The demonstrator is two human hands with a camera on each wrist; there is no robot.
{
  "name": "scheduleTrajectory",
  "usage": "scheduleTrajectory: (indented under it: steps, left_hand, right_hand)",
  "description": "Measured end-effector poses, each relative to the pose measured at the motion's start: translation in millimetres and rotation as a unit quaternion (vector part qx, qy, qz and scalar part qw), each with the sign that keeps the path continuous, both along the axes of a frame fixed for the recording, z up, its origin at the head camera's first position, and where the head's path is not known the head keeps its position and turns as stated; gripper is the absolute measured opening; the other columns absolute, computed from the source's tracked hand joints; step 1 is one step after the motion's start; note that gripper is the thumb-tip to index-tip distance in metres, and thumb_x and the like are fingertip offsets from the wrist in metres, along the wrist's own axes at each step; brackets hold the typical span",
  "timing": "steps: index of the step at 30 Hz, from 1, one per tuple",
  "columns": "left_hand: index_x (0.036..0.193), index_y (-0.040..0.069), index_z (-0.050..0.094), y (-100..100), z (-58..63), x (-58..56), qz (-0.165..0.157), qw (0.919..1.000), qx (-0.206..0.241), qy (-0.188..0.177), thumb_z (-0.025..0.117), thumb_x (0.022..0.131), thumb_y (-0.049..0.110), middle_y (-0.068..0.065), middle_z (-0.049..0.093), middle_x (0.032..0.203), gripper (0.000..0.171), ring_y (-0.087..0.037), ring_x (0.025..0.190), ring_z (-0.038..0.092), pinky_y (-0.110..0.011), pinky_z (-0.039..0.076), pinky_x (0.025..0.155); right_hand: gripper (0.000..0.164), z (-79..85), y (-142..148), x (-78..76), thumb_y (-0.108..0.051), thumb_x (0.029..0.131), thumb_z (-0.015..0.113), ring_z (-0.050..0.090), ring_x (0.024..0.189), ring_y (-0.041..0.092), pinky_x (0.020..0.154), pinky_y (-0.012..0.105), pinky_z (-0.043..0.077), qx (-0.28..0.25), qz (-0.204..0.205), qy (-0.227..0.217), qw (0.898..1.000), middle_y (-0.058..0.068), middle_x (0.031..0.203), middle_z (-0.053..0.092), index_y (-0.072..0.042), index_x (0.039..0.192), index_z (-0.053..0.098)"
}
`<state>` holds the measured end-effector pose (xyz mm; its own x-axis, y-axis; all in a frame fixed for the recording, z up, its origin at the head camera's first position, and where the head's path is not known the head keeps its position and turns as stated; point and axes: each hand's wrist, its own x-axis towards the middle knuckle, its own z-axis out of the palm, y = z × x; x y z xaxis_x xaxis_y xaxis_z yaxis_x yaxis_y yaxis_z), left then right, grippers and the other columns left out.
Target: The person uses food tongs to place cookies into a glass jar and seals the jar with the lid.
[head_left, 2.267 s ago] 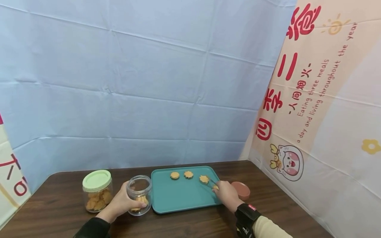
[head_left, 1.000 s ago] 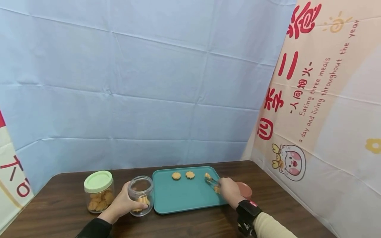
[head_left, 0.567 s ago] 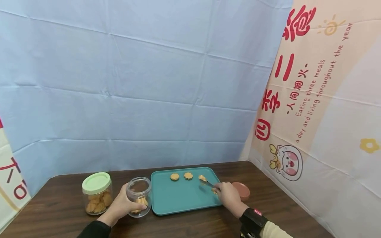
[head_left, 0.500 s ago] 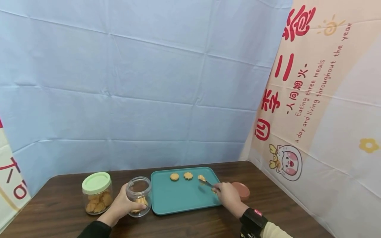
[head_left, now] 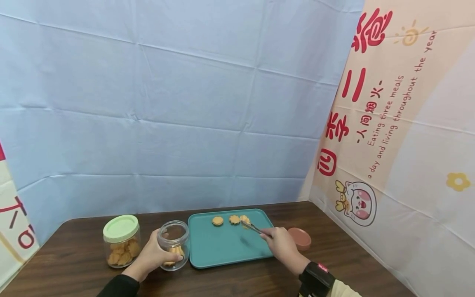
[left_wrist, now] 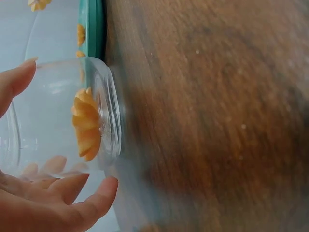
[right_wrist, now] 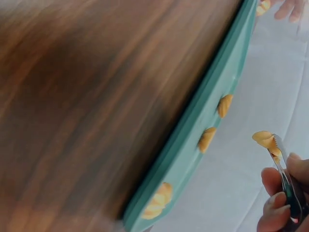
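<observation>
My left hand grips a clear open jar that stands beside the tray, with flower-shaped cookies at its bottom. A pair of metal tongs is held in my right hand, over the right half of the teal tray. Between the tong tips is a cookie, raised clear of the tray in the right wrist view. Two cookies lie toward the tray's back edge, a left one and a right one. Another cookie rests at the tray's right end, hidden by my hand in the head view.
To the left stands a second jar full of cookies under a light green lid. A reddish-brown round lid lies right of the tray, partly behind my right hand. Cloth backdrops rise behind the dark wooden table.
The tongs have picked up the right-hand cookie from the tray, and my right hand has carried it left, toward the other cookies. My left hand still holds the jar in place.
</observation>
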<state>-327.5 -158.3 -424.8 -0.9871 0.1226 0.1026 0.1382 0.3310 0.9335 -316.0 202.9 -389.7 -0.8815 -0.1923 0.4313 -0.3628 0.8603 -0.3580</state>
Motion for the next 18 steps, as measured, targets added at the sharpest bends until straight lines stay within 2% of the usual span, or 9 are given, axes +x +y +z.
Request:
scheduleTrajectory:
  steps: [3, 9, 11, 14, 18]
  left_hand:
    - [0.14, -0.013, 0.018, 0.4, 0.5, 0.1, 0.0, 1.0, -0.008, 0.001, 0.085, 0.071, 0.005, -0.036, 0.041, 0.132, 0.098, -0.043, 0.114, 0.051, -0.049, 0.046, 0.09]
    - [0.141, -0.013, 0.017, 0.7, 1.0, -0.5, -0.001, 0.9999, -0.011, 0.003, 0.084, 0.072, 0.004, -0.037, 0.04, 0.134, 0.098, -0.043, 0.115, 0.051, -0.05, 0.046, 0.09]
    - [0.14, -0.014, 0.019, 0.5, 0.8, -0.4, -0.001, 1.0, -0.008, 0.004, 0.084, 0.071, 0.003, -0.036, 0.04, 0.133, 0.096, -0.042, 0.114, 0.051, -0.049, 0.046, 0.09]
    - [0.14, -0.014, 0.019, 0.1, 0.2, -0.4, -0.002, 0.9999, -0.008, 0.007, 0.084, 0.071, 0.003, -0.036, 0.041, 0.133, 0.096, -0.042, 0.114, 0.051, -0.049, 0.046, 0.09]
    - [0.14, -0.013, 0.019, -0.3, -0.3, -0.2, -0.005, 1.0, -0.005, 0.006, 0.083, 0.071, 0.003, -0.036, 0.04, 0.133, 0.096, -0.043, 0.115, 0.051, -0.048, 0.047, 0.089]
  right_hand:
    - [0.018, 4.2, -4.9, 2.4, -0.008, 0.092, 0.066, 0.055, 0.064, 0.008, 0.052, 0.024, 0.038, -0.004, 0.012, 0.004, 1.0, 0.009, 0.09, 0.072, -0.001, 0.106, 0.074]
    - [0.022, 12.8, -21.0, 6.3, -0.008, 0.094, 0.062, 0.031, 0.048, 0.007, 0.046, 0.025, 0.028, -0.029, 0.047, -0.011, 0.998, 0.008, 0.089, 0.071, 0.0, 0.113, 0.071]
    - [0.023, 14.8, -26.8, 7.3, -0.008, 0.095, 0.062, 0.033, 0.049, 0.006, 0.047, 0.025, 0.029, -0.033, 0.058, -0.012, 0.998, 0.009, 0.093, 0.071, -0.001, 0.114, 0.071]
    - [0.023, 17.2, -35.4, 8.8, -0.009, 0.095, 0.062, 0.045, 0.056, 0.005, 0.049, 0.026, 0.033, -0.028, 0.068, -0.003, 0.997, 0.011, 0.099, 0.072, -0.002, 0.115, 0.071]
    - [0.023, 21.5, -48.2, 10.4, -0.009, 0.094, 0.062, 0.051, 0.059, 0.006, 0.05, 0.025, 0.035, -0.029, 0.08, -0.002, 0.996, 0.01, 0.099, 0.072, -0.003, 0.114, 0.071]
